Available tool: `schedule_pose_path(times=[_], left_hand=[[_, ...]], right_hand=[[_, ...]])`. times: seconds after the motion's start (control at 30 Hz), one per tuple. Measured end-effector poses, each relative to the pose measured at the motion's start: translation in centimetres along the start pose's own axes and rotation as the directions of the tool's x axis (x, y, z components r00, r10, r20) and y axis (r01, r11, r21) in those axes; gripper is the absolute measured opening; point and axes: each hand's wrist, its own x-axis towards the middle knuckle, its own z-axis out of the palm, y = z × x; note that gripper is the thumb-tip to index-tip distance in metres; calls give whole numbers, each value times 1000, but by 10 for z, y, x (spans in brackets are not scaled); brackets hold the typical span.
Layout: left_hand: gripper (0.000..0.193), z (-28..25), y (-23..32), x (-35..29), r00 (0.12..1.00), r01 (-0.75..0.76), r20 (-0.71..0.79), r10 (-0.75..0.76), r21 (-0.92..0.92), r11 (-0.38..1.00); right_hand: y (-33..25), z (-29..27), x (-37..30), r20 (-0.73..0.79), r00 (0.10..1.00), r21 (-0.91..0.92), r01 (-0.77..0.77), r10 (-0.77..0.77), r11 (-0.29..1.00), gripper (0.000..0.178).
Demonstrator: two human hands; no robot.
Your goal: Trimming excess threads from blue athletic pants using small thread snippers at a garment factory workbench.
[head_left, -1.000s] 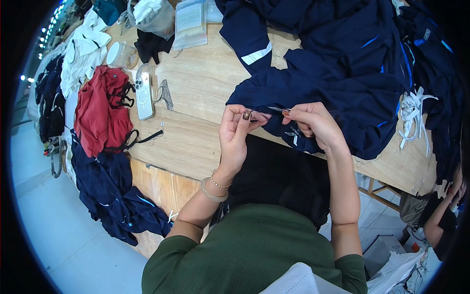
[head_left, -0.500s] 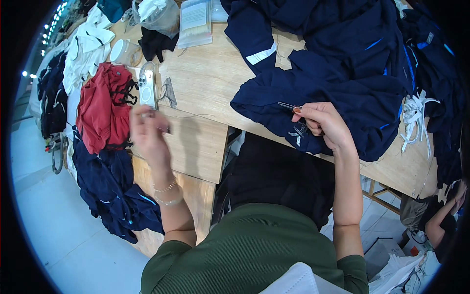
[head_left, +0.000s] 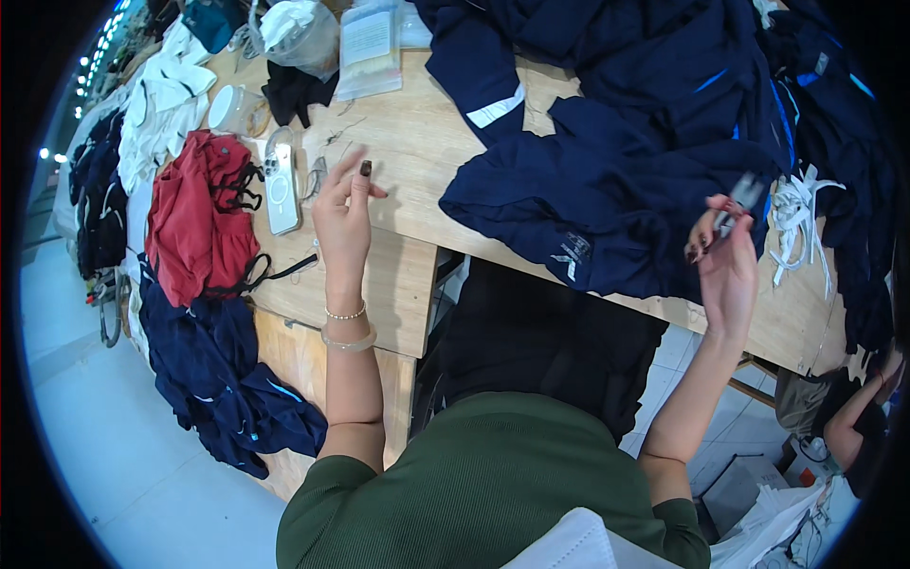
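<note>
My right hand is raised over the right part of a dark navy garment, closed around small thread snips that are blurred by motion. The garment lies spread on the wooden table, with a small light print near its lower edge. Over the table's left part hovers my left hand, its fingers stretched out and apart, with nothing visible in it. Closest to that hand is a white phone in a clear case, lying flat. Beyond the phone lies a red garment with black cords.
White ties lie in a bundle at the table's right. More navy clothing hangs at the left. At the back stand a clear plastic bag, a packet and a clear tub. Another person's arm shows at far right.
My right hand has moved right with the snips, away from the garment's middle. My left hand has shifted right and its fingers have spread; a black cord now extends from the red garment.
</note>
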Motion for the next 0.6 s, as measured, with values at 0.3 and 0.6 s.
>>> schedule_pose_path(times=[0.3, 0.6], left_hand=[[21, 29, -19, 3, 984, 128, 145, -99, -203, 971], [22, 59, 11, 9, 832, 351, 548, -87, -399, 847]], right_hand=[[1, -129, -39, -518, 775, -455, 108, -361, 884, 27], [20, -82, -41, -153, 955, -626, 107, -256, 772, 14]])
